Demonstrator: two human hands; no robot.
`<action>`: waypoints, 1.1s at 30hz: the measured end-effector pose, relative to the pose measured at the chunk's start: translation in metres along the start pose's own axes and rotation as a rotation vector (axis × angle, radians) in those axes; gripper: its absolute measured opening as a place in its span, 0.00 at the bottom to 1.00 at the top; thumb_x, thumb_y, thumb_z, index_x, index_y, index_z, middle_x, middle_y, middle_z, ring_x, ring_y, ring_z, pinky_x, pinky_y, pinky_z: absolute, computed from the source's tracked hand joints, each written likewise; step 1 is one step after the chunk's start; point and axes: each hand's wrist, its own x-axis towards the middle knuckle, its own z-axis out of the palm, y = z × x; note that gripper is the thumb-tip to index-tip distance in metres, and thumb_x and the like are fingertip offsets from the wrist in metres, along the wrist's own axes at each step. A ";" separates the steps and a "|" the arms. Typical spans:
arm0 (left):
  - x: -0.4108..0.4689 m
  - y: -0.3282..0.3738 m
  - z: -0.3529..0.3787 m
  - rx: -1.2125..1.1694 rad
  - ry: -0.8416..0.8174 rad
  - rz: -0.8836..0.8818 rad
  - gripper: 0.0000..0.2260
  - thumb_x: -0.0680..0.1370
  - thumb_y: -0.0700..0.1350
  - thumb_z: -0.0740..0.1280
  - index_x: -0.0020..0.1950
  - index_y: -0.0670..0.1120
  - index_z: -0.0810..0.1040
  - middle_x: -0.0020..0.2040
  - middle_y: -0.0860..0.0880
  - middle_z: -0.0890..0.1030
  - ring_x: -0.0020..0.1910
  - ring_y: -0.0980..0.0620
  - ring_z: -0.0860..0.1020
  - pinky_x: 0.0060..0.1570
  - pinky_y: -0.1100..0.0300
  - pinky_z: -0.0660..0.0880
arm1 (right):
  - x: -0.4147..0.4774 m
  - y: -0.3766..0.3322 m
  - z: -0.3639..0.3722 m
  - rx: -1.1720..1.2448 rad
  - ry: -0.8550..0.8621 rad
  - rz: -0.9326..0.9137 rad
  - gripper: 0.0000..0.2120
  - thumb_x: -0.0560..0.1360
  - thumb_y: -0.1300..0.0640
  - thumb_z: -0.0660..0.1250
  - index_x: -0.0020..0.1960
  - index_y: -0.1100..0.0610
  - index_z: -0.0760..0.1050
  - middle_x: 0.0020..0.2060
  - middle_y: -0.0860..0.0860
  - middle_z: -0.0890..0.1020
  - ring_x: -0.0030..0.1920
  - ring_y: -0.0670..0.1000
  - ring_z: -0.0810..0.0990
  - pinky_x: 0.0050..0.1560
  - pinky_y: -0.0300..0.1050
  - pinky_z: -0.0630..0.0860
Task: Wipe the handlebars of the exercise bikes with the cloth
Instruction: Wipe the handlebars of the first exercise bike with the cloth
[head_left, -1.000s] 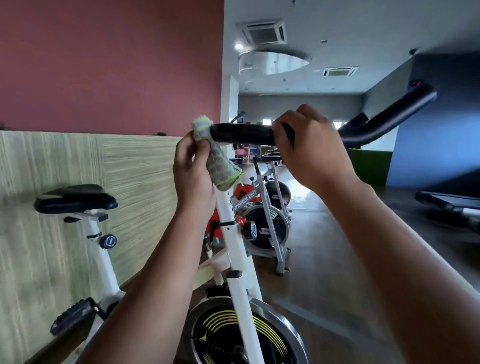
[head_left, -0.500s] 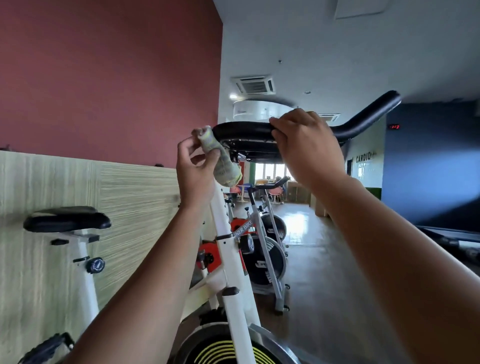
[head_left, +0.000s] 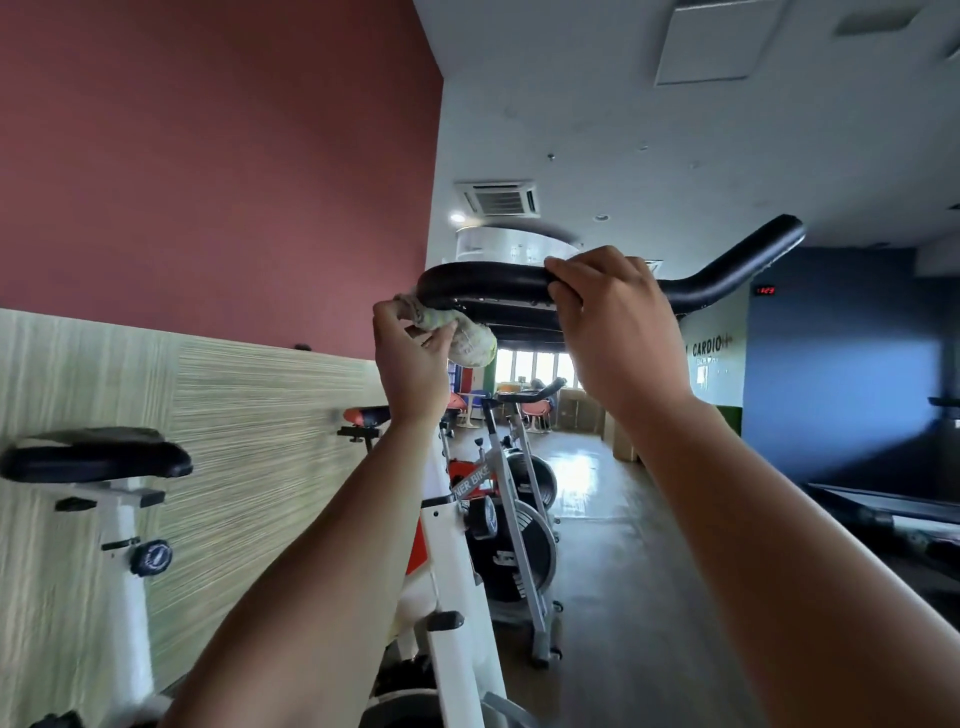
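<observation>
left hand (head_left: 410, 364) pinches bunched cloth (head_left: 457, 335) against left end of black handlebar (head_left: 493, 286); right hand (head_left: 613, 317) just right of it, fingers curled over bar top; white bike frame (head_left: 457, 597) below both hands

There were three exercise bikes: a white bike (head_left: 462, 675), a grey bike (head_left: 472, 480) and a third bike (head_left: 540, 486). Two hands showed, the left hand (head_left: 410, 364) and the right hand (head_left: 618, 332), with one cloth (head_left: 467, 340) and one handlebar (head_left: 727, 265).

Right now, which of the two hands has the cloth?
The left hand: it pinches the bunched cloth at the end of the black handlebar. The right hand grips that handlebar directly, with no cloth.
</observation>
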 end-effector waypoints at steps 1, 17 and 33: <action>0.000 -0.001 0.002 -0.002 0.007 -0.011 0.19 0.73 0.41 0.76 0.54 0.48 0.67 0.55 0.46 0.78 0.53 0.50 0.80 0.53 0.60 0.79 | -0.001 -0.001 0.000 0.006 0.009 0.010 0.14 0.80 0.58 0.62 0.61 0.59 0.82 0.52 0.57 0.83 0.50 0.63 0.79 0.54 0.54 0.76; -0.001 0.012 -0.010 0.027 0.063 0.101 0.17 0.72 0.42 0.77 0.52 0.45 0.71 0.52 0.50 0.75 0.49 0.50 0.77 0.50 0.52 0.78 | 0.001 -0.005 -0.006 0.016 -0.043 0.035 0.12 0.80 0.61 0.63 0.60 0.59 0.82 0.52 0.58 0.82 0.51 0.64 0.78 0.54 0.50 0.73; -0.035 0.078 -0.043 -0.213 -0.062 0.068 0.13 0.76 0.40 0.74 0.56 0.49 0.73 0.52 0.51 0.81 0.49 0.54 0.81 0.50 0.56 0.80 | -0.028 -0.030 -0.011 0.177 0.143 0.137 0.08 0.79 0.61 0.66 0.54 0.59 0.83 0.49 0.53 0.83 0.49 0.52 0.81 0.52 0.43 0.76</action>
